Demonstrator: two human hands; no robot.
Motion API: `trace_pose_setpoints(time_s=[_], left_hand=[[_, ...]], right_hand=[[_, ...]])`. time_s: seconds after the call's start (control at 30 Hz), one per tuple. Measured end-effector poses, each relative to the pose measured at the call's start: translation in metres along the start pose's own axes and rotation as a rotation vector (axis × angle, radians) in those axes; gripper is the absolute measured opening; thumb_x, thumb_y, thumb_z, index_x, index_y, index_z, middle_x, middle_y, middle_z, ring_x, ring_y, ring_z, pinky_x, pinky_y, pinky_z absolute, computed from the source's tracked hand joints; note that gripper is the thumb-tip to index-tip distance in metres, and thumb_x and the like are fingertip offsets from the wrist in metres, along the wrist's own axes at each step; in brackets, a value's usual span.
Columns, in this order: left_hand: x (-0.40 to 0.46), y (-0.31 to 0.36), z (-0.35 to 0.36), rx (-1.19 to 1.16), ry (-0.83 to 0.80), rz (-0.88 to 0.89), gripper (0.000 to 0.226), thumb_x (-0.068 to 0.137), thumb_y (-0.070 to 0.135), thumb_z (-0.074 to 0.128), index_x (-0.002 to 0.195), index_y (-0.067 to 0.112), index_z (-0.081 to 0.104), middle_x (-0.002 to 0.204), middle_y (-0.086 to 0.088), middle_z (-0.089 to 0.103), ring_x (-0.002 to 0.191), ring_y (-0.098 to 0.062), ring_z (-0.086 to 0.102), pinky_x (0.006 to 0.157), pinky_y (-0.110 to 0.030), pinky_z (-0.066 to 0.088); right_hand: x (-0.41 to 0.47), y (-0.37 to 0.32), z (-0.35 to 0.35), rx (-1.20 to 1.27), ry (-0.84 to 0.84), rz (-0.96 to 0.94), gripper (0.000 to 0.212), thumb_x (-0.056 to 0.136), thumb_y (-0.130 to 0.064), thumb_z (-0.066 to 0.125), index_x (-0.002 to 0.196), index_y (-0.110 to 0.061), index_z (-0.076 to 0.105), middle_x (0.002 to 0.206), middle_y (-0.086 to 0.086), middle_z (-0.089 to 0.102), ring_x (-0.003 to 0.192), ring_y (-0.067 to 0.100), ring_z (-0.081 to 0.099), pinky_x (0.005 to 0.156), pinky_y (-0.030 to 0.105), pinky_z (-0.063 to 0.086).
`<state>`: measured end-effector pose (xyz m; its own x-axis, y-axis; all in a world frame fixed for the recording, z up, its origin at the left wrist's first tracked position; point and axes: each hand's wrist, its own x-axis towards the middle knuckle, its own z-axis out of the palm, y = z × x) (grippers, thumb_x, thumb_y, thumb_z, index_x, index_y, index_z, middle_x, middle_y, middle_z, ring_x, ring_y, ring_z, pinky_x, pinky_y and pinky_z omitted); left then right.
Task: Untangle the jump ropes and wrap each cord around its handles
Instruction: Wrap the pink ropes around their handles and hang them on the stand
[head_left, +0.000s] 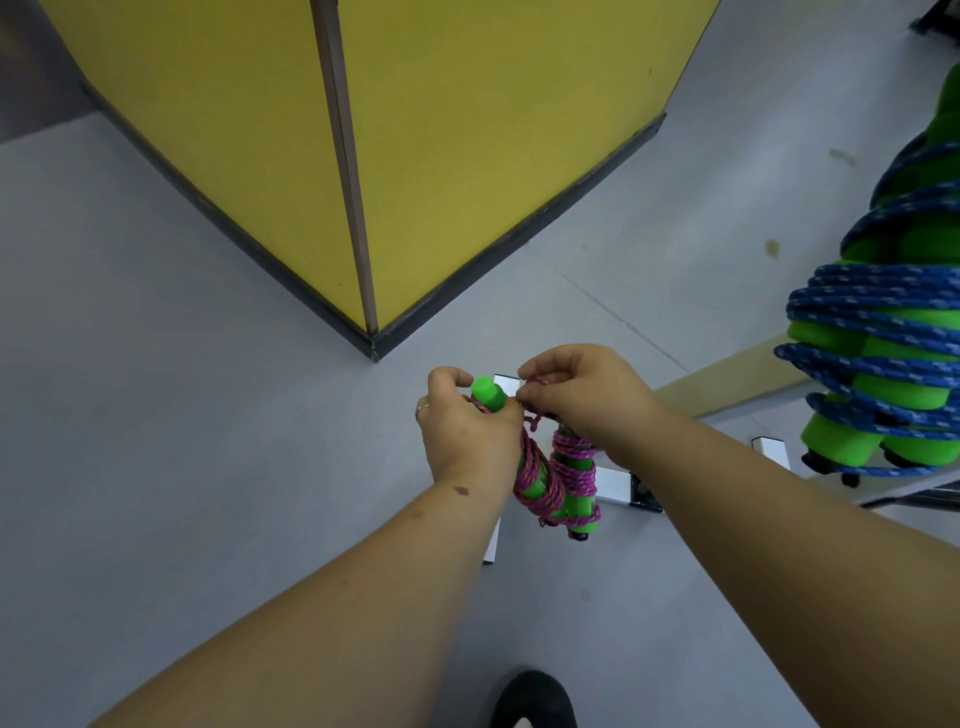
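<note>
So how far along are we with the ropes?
Done, it seems: the blue rope sits wound round its green handles at right. In hand: the pink rope, mostly coiled; left hand grips a handle, right hand pinches the cord's loose end. Left: securing that end.

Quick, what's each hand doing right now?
Left hand: holds a green handle of the pink jump rope.
Right hand: pinches the pink cord.
</note>
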<state>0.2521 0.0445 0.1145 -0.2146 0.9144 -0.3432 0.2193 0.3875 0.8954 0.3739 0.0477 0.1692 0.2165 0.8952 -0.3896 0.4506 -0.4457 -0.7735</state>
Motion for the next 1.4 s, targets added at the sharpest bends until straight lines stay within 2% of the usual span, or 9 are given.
trace_pose_setpoints(time_s=[0.1, 0.2, 0.33, 0.47, 0.67, 0.83, 0.97, 1.23, 1.4], left_hand=[[0.009, 0.001, 0.008, -0.013, -0.020, -0.019, 0.033, 0.078, 0.027, 0.078, 0.098, 0.028, 0.052, 0.107, -0.004, 0.059, 0.075, -0.013, 0.061, 0.060, -0.027, 0.046], [0.018, 0.003, 0.014, -0.013, -0.029, -0.093, 0.032, 0.076, 0.029, 0.077, 0.097, 0.027, 0.054, 0.105, -0.005, 0.064, 0.081, -0.022, 0.065, 0.068, -0.033, 0.054], [0.025, 0.003, 0.018, -0.080, -0.076, -0.178, 0.033, 0.067, 0.029, 0.076, 0.091, 0.029, 0.053, 0.094, -0.002, 0.066, 0.082, -0.028, 0.070, 0.075, -0.048, 0.062], [0.026, 0.003, 0.020, -0.093, -0.083, -0.219, 0.033, 0.071, 0.022, 0.079, 0.088, 0.029, 0.052, 0.093, -0.003, 0.065, 0.081, -0.027, 0.070, 0.073, -0.049, 0.063], [0.025, 0.003, 0.021, -0.137, -0.085, -0.272, 0.036, 0.078, 0.015, 0.079, 0.089, 0.029, 0.048, 0.094, -0.006, 0.063, 0.079, -0.023, 0.066, 0.070, -0.038, 0.062], [0.024, 0.003, 0.018, -0.168, -0.154, -0.284, 0.033, 0.080, 0.014, 0.078, 0.091, 0.029, 0.050, 0.098, -0.010, 0.064, 0.088, -0.029, 0.070, 0.078, -0.049, 0.064], [0.026, 0.005, 0.014, -0.259, -0.245, -0.308, 0.024, 0.086, 0.009, 0.074, 0.095, 0.024, 0.057, 0.094, -0.014, 0.065, 0.087, -0.032, 0.069, 0.084, -0.050, 0.060], [0.030, 0.011, 0.013, -0.332, -0.340, -0.415, 0.025, 0.082, 0.010, 0.080, 0.099, 0.013, 0.062, 0.107, -0.023, 0.071, 0.097, -0.036, 0.073, 0.092, -0.053, 0.060], [0.038, 0.023, 0.018, -0.269, -0.318, -0.476, 0.021, 0.083, 0.001, 0.072, 0.093, 0.014, 0.059, 0.099, -0.019, 0.067, 0.090, -0.035, 0.070, 0.090, -0.050, 0.060]], right_hand=[[0.002, 0.005, -0.001, 0.083, 0.047, -0.019, 0.032, 0.091, 0.013, 0.051, 0.096, -0.010, 0.072, 0.090, 0.016, 0.074, 0.080, 0.027, 0.071, 0.075, 0.031, 0.062], [-0.001, 0.010, 0.003, 0.078, 0.105, -0.038, 0.043, 0.091, 0.015, 0.040, 0.110, -0.009, 0.071, 0.092, 0.005, 0.074, 0.082, 0.014, 0.069, 0.072, 0.018, 0.058], [0.001, 0.016, 0.006, 0.087, 0.143, -0.052, 0.047, 0.087, 0.012, 0.043, 0.114, -0.014, 0.072, 0.091, 0.000, 0.075, 0.085, 0.016, 0.072, 0.084, 0.036, 0.062], [0.001, 0.013, 0.004, 0.214, 0.152, -0.029, 0.040, 0.086, 0.015, 0.049, 0.112, -0.006, 0.072, 0.085, 0.005, 0.074, 0.068, 0.006, 0.070, 0.067, 0.017, 0.058], [0.003, 0.009, -0.003, 0.287, 0.080, 0.016, 0.042, 0.087, 0.018, 0.045, 0.112, -0.004, 0.071, 0.091, 0.010, 0.072, 0.075, 0.014, 0.069, 0.062, 0.014, 0.055], [0.015, 0.006, -0.004, 0.044, -0.062, 0.000, 0.048, 0.089, 0.011, 0.041, 0.118, -0.016, 0.069, 0.101, 0.003, 0.070, 0.091, 0.019, 0.066, 0.080, 0.025, 0.060], [0.022, -0.002, -0.010, -0.120, -0.175, 0.023, 0.051, 0.091, 0.008, 0.039, 0.123, -0.021, 0.065, 0.109, -0.003, 0.070, 0.092, 0.007, 0.064, 0.063, 0.005, 0.048], [0.028, -0.005, -0.013, -0.218, -0.227, -0.001, 0.051, 0.090, 0.005, 0.041, 0.131, -0.019, 0.060, 0.116, -0.001, 0.070, 0.111, 0.017, 0.063, 0.096, 0.028, 0.052], [0.020, 0.006, -0.018, 0.030, -0.085, 0.010, 0.045, 0.087, 0.011, 0.051, 0.112, -0.019, 0.073, 0.101, -0.002, 0.076, 0.099, 0.014, 0.070, 0.074, 0.017, 0.056]])
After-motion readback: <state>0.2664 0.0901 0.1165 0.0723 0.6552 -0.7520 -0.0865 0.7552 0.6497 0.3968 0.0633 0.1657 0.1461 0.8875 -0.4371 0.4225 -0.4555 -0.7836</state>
